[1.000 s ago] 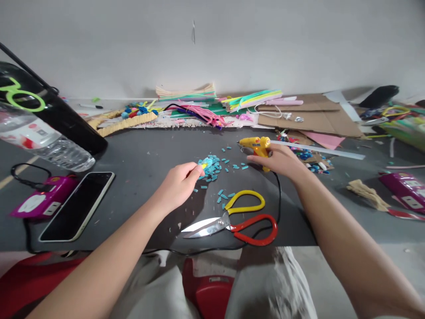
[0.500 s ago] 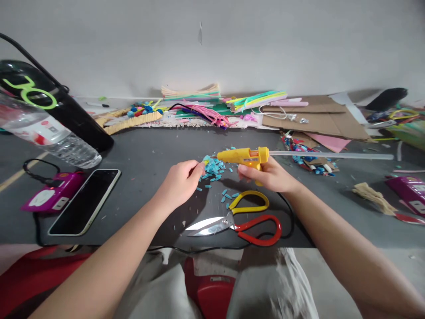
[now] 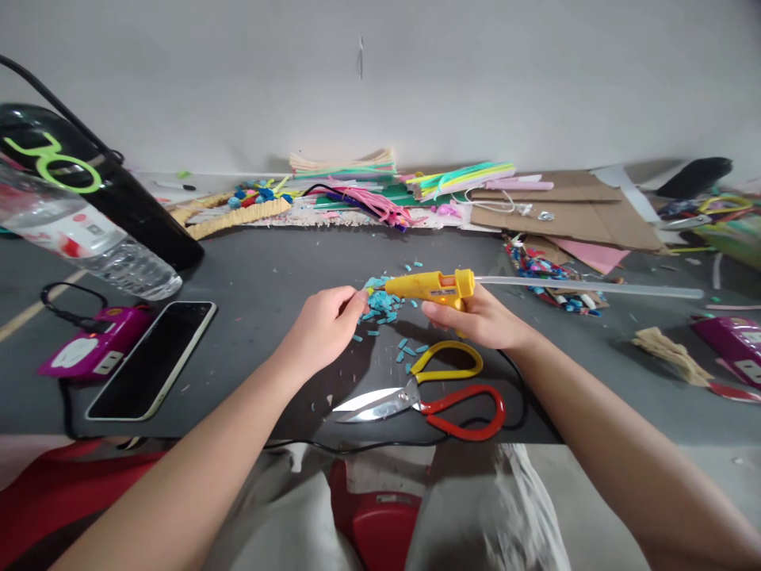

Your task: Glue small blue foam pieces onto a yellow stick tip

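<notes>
My right hand (image 3: 484,316) is wrapped round the handle of a yellow glue gun (image 3: 425,287). A long clear glue stick (image 3: 594,285) sticks out of its back, and its nozzle points left. My left hand (image 3: 330,321) pinches a small yellow-green piece (image 3: 369,290) at its fingertips, with the nozzle right by it. Beneath and beside the fingertips lies a pile of small light-blue pieces (image 3: 385,303). Nearer the table's front edge rest scissors (image 3: 410,394) with one yellow and one red handle, blades slightly apart.
At the left are a purple power socket (image 3: 98,342), a phone (image 3: 153,361), a plastic bottle (image 3: 89,230) and a black cylinder (image 3: 154,214). Pipe cleaners (image 3: 460,181) and cardboard (image 3: 559,210) line the wall. A black cable runs along the front edge.
The glue gun in my right hand has moved slightly left and down, its nozzle now closer to the piece in my left fingertips. My left hand has barely moved.
</notes>
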`<state>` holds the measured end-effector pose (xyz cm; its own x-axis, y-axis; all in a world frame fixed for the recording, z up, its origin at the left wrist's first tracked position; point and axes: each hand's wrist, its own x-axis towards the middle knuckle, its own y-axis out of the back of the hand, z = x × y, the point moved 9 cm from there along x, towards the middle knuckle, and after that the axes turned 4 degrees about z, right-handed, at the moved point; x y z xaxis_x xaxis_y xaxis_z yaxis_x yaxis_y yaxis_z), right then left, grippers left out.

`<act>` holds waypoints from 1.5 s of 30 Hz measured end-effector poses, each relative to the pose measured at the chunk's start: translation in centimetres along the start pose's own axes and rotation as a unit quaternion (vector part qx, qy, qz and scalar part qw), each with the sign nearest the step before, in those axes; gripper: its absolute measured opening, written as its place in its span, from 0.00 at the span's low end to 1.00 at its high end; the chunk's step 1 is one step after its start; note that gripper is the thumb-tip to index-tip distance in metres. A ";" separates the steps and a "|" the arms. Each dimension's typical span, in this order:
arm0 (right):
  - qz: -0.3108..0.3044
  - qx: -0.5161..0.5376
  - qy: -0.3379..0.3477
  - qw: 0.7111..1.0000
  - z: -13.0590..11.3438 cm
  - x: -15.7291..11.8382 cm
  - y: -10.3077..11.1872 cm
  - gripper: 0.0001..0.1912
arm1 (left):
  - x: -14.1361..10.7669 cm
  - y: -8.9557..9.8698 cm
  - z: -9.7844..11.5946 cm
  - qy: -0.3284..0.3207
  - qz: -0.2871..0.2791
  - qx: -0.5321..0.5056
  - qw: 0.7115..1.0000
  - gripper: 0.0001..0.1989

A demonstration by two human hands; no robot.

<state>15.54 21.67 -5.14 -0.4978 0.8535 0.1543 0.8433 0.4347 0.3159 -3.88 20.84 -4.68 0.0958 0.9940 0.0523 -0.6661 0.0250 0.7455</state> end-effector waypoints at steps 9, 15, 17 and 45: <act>-0.004 -0.022 0.018 1.000 -0.5 0.1 0.1 0.21 | 0.0 0.1 0.2 0.000 0.001 -0.002 1.000 0.24; -0.014 -0.018 0.043 0.999 -0.8 0.2 -0.1 0.20 | -0.1 0.1 0.1 -0.005 0.001 -0.001 1.000 0.24; -0.011 -0.019 0.038 0.999 -0.9 0.2 0.0 0.19 | -0.1 0.1 0.1 -0.005 0.000 0.000 1.000 0.24; 0.003 -0.041 0.016 0.999 -0.7 0.1 0.5 0.22 | -0.1 -0.2 0.4 -0.035 -0.008 0.012 0.999 0.23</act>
<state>15.79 21.75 -4.29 -0.4999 0.8460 0.1854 0.8275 0.4034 0.3905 -3.46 20.65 -4.58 0.1580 0.9837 0.0853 -0.6465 0.0378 0.7620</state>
